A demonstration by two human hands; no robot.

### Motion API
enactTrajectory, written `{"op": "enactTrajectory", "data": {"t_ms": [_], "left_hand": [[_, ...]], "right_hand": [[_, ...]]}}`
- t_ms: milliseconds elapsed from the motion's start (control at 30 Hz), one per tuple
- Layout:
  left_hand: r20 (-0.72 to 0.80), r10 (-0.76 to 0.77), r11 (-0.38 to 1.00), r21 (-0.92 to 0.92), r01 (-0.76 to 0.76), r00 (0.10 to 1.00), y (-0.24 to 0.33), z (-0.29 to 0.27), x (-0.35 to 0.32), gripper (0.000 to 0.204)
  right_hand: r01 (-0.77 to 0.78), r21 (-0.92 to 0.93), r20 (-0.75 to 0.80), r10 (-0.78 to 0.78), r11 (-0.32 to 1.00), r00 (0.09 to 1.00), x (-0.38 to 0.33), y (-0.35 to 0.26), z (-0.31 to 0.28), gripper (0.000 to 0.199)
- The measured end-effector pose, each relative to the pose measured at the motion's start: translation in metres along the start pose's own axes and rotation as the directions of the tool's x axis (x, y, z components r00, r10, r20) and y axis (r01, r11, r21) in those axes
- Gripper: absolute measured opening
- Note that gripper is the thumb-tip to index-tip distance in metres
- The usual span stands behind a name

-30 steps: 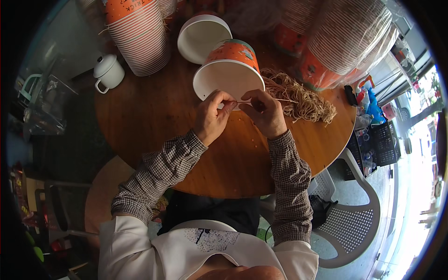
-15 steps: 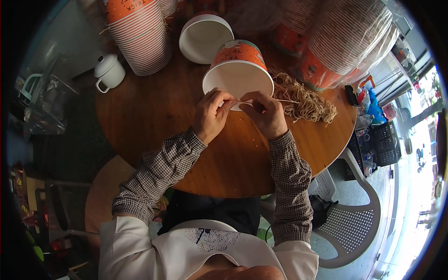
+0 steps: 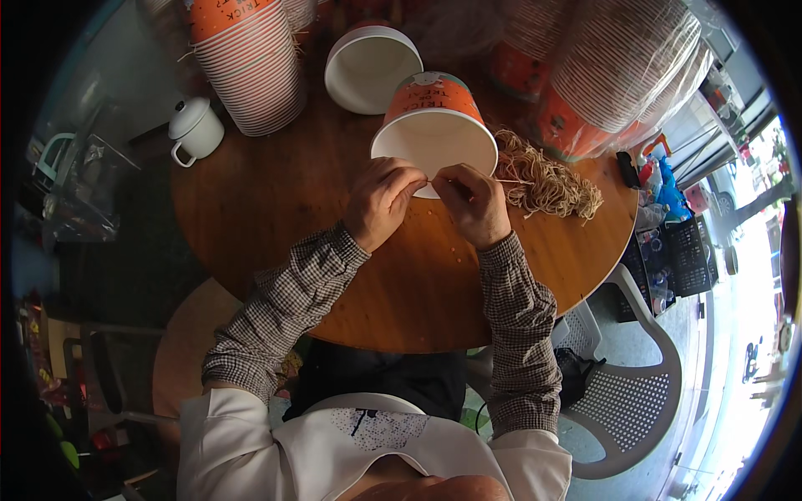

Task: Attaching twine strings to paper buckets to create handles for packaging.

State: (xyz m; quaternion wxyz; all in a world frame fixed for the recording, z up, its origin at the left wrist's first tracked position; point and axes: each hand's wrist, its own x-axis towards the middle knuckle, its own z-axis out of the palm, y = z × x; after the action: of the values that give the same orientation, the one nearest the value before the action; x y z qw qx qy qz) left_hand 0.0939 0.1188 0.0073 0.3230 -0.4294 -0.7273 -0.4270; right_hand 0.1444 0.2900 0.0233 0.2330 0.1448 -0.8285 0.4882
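Observation:
An orange paper bucket (image 3: 434, 125) with a white inside lies tilted on the round wooden table (image 3: 276, 209), its open mouth facing me. My left hand (image 3: 380, 200) and my right hand (image 3: 474, 203) meet at the bucket's near rim. Both pinch a thin tan string (image 3: 436, 179) stretched between their fingertips. A bundle of tan twine pieces (image 3: 547, 179) lies on the table just right of my right hand.
A second white-lined bucket (image 3: 368, 67) lies behind the first. A tall stack of buckets (image 3: 246, 71) stands back left, with a small white lidded pot (image 3: 196, 129) beside it. Wrapped bucket stacks (image 3: 618, 71) fill the back right. A white plastic chair (image 3: 626, 401) stands at right.
The orange bucket has shifted a little toward the right and tilted more upright. Both hands stay at its rim, working the string.

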Motion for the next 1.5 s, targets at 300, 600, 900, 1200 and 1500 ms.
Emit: {"op": "enactTrajectory", "data": {"t_ms": [300,600,900,1200,1500], "left_hand": [[0.022,0.017,0.997,0.073,-0.018,1.000,0.000,0.001,-0.002,0.016],[0.026,0.035,0.998,0.054,-0.036,0.999,0.000,0.000,-0.001,0.022],[0.120,-0.188,0.943,-0.256,0.214,0.975,0.003,0.009,-0.001,0.043],[0.077,-0.433,0.853,-0.288,0.436,0.898,-0.028,0.002,-0.009,0.027],[0.175,-0.427,0.829,-0.317,0.462,0.887,-0.009,-0.001,-0.016,0.039]], "right_hand": [[0.002,0.016,0.035,-0.003,1.000,0.999,0.000,0.003,-0.001,0.009],[0.018,0.006,0.006,-0.018,1.000,1.000,0.001,-0.001,-0.008,0.006],[-0.062,0.633,-0.380,0.379,0.771,0.844,0.011,0.022,-0.015,0.012],[-0.104,0.698,-0.152,0.288,0.709,0.946,0.002,-0.013,0.049,0.009],[-0.178,0.408,-0.213,0.283,0.895,0.935,-0.001,-0.003,0.046,0.012]]}}
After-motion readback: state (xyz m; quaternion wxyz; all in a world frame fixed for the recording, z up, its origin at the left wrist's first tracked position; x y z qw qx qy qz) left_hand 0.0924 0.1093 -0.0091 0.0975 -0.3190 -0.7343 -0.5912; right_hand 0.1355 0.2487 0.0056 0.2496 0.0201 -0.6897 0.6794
